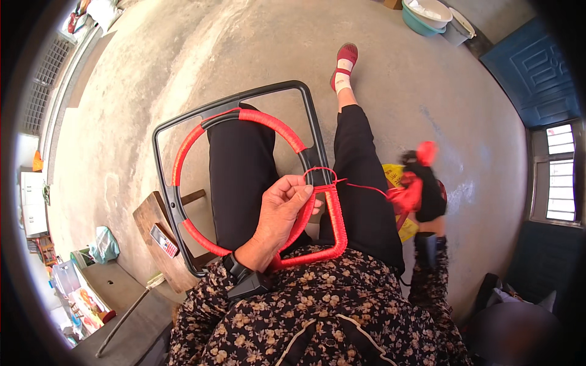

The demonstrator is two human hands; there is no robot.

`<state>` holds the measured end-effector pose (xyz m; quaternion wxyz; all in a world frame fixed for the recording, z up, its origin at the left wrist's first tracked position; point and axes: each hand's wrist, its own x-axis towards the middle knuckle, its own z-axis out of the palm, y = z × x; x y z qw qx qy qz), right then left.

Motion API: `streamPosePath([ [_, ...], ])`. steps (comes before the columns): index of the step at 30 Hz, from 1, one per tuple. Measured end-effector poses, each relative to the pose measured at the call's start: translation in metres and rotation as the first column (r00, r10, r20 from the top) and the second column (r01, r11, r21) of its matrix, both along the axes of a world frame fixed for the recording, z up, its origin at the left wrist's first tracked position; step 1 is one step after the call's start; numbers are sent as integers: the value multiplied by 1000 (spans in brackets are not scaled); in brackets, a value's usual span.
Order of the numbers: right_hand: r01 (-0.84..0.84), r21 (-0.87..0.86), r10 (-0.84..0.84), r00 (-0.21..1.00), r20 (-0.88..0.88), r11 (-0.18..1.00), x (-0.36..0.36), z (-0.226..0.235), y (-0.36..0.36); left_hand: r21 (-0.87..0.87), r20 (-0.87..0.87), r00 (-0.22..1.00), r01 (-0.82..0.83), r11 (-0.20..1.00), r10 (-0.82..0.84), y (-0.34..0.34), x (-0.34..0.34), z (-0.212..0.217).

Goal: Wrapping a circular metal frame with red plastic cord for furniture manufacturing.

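Observation:
Across my lap lies a black square frame (pixel 229 93) with a ring inside it, partly wrapped in red cord (pixel 278 128). The wrapping covers stretches of the ring and the near right corner. My left hand (pixel 282 210) is closed in a pinch on the wrapped part by the right side, where a loop of cord circles the bar. From there a loose strand (pixel 366 186) runs right to my right hand (pixel 427 195), which is out beside my right thigh. That hand, in something black and red, is smeared by motion; the strand ends at its red part, its fingers unclear.
Under the right hand is a yellow bag (pixel 408 229) on the concrete floor. To the left stand a wooden stool (pixel 149 222) bearing a phone-like device (pixel 163 240) and a grey ledge (pixel 116 287). Basins (pixel 421 24) sit at the far right, near a blue door (pixel 537 73).

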<state>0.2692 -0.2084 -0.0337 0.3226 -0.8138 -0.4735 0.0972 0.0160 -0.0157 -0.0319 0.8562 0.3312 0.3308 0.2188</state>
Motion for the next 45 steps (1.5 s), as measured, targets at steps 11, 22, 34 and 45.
streamPosePath([
  [11, 7, 118, 101, 467, -879, 993, -88, 46, 89, 36, -40, 998, 56, 998, -54, 2, -1, -1],
  [22, 322, 115, 4, 327, -945, 940, -31, 27, 51, -71, -17, 997, 75, 995, -76, 5, -1, 2],
  [34, -374, 85, 356, 751, -556, 923, -70, -32, 111, -67, -110, 987, 110, 992, -117, 1, -3, -18],
  [45, -220, 138, 254, 913, -319, 966, -70, 19, 120, 797, -161, 933, -70, 600, 323, -7, -4, 12],
])
